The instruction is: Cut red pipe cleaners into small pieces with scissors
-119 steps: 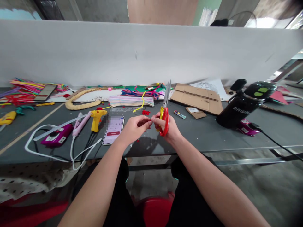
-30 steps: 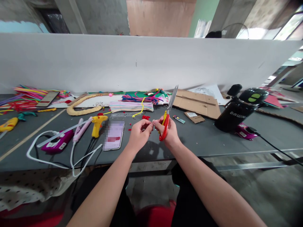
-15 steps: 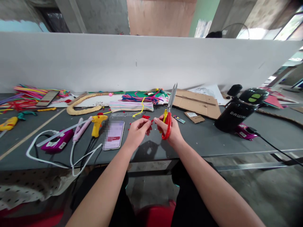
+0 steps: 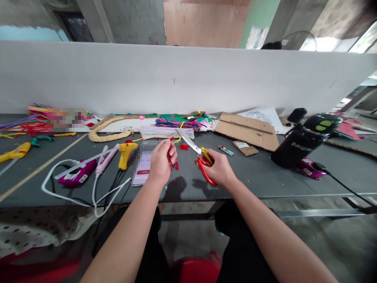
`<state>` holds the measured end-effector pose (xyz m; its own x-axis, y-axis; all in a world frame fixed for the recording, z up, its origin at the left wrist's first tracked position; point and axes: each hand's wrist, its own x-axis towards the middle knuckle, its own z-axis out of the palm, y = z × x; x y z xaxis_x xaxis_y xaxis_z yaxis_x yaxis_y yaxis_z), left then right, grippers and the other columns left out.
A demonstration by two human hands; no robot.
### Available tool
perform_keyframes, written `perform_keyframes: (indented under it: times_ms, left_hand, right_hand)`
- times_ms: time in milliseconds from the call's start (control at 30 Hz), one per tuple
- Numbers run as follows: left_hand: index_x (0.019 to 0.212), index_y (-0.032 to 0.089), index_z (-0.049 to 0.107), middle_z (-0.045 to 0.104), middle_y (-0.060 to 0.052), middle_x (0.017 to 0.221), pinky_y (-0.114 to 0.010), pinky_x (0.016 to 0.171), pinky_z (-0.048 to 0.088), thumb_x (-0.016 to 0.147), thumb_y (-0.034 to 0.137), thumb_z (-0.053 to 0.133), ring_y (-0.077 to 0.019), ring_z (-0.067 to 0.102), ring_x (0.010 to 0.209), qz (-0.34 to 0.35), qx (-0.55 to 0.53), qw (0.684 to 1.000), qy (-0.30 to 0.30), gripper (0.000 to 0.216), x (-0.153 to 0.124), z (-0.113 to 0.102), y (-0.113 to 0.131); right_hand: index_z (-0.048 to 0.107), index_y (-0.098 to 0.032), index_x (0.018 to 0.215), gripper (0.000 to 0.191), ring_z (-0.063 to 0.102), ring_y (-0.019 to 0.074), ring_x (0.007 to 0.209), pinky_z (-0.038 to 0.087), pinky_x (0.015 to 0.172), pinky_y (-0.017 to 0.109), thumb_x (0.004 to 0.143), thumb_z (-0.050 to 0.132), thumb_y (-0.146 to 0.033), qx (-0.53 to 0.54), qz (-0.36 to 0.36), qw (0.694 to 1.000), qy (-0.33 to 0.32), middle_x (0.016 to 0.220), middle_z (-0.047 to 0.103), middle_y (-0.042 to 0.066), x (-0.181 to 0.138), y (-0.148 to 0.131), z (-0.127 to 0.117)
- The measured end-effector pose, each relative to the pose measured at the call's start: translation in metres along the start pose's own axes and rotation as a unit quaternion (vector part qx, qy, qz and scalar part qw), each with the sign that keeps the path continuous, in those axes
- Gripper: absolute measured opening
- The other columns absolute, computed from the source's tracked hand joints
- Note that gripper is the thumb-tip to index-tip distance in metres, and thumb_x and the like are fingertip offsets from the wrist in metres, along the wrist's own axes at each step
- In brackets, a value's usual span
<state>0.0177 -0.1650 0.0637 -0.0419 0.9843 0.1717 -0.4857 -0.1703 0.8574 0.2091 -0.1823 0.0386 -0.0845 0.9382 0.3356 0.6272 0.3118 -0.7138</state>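
My left hand [image 4: 162, 162] is closed in a pinch, with the tip of a small red piece [image 4: 171, 139] showing above the fingertips. The rest of that piece is hidden by the fingers. My right hand [image 4: 219, 167] grips a pair of scissors [image 4: 190, 142] by its red and yellow handles. The blades point up and left toward the left fingertips, a little apart from them. Small red scraps [image 4: 184, 147] lie on the table between the two hands. A phone [image 4: 141, 173] with a lit screen lies partly behind my left hand.
Left of the phone are a yellow glue gun [image 4: 126, 154], a pink tool [image 4: 103, 161], a purple power block [image 4: 78, 175] and cables. Bundles of pipe cleaners [image 4: 167, 133] lie along the white partition [image 4: 118, 78]. Flattened cardboard [image 4: 247, 131] and a black flask [image 4: 303, 143] stand right.
The scissors have swung from upright to pointing left, and lowered with my right hand. My left hand has moved left and turned, raising the red piece over the phone's right edge.
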Motion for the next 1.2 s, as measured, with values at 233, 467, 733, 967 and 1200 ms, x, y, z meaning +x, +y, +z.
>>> perform_keyframes:
  times_ms: [233, 467, 733, 967, 1200]
  left_hand:
    - [0.076, 0.017, 0.052, 0.037, 0.007, 0.055, -0.017, 0.040, 0.025, 0.083, 0.031, 0.064, -0.0039, 0.034, 0.042, -0.004, -0.037, 0.999, 0.003, 0.020, 0.0016, -0.0015, 0.0022]
    - [0.072, 0.016, 0.048, 0.035, 0.007, 0.059, -0.016, 0.038, 0.023, 0.081, 0.027, 0.067, -0.0028, 0.029, 0.044, 0.003, -0.060, 0.998, 0.009, 0.023, 0.0017, -0.0002, 0.0019]
    - [0.073, 0.016, 0.052, 0.033, 0.008, 0.054, -0.015, 0.038, 0.024, 0.083, 0.028, 0.064, -0.0029, 0.029, 0.042, -0.001, -0.041, 0.999, -0.004, 0.019, 0.0025, -0.0022, -0.0004]
    - [0.071, 0.017, 0.050, 0.032, 0.008, 0.052, -0.016, 0.038, 0.024, 0.083, 0.028, 0.062, -0.0030, 0.028, 0.040, -0.016, -0.037, 0.999, 0.004, 0.020, 0.0029, -0.0017, 0.0004]
    - [0.070, 0.017, 0.048, 0.031, 0.009, 0.051, -0.016, 0.037, 0.023, 0.081, 0.030, 0.062, -0.0032, 0.028, 0.039, -0.022, -0.023, 0.999, 0.013, 0.021, 0.0033, -0.0009, 0.0011]
  right_hand:
    - [0.042, -0.021, 0.068, 0.032, 0.033, 0.0099, 0.058, 0.027, 0.054, 0.024, 0.077, 0.063, -0.045, -0.010, -0.018, 0.999, -0.029, 0.061, 0.046, -0.005, -0.0022, -0.0015, 0.0057]
    - [0.044, -0.022, 0.068, 0.032, 0.034, 0.0101, 0.057, 0.028, 0.054, 0.024, 0.076, 0.064, -0.045, -0.026, -0.021, 0.999, -0.039, 0.060, 0.046, -0.005, -0.0023, -0.0034, 0.0064]
    - [0.042, -0.021, 0.064, 0.032, 0.032, 0.0099, 0.057, 0.026, 0.053, 0.024, 0.075, 0.063, -0.042, -0.027, -0.012, 0.999, -0.028, 0.058, 0.045, -0.006, -0.0020, -0.0059, 0.0067]
    - [0.043, -0.021, 0.065, 0.032, 0.033, 0.0104, 0.057, 0.025, 0.053, 0.024, 0.075, 0.062, -0.045, -0.024, -0.006, 0.999, -0.029, 0.059, 0.047, -0.005, -0.0022, -0.0058, 0.0065]
    - [0.041, -0.021, 0.064, 0.031, 0.031, 0.0104, 0.057, 0.025, 0.053, 0.024, 0.075, 0.062, -0.042, -0.029, -0.010, 0.999, -0.027, 0.058, 0.045, -0.005, -0.0022, -0.0054, 0.0065]
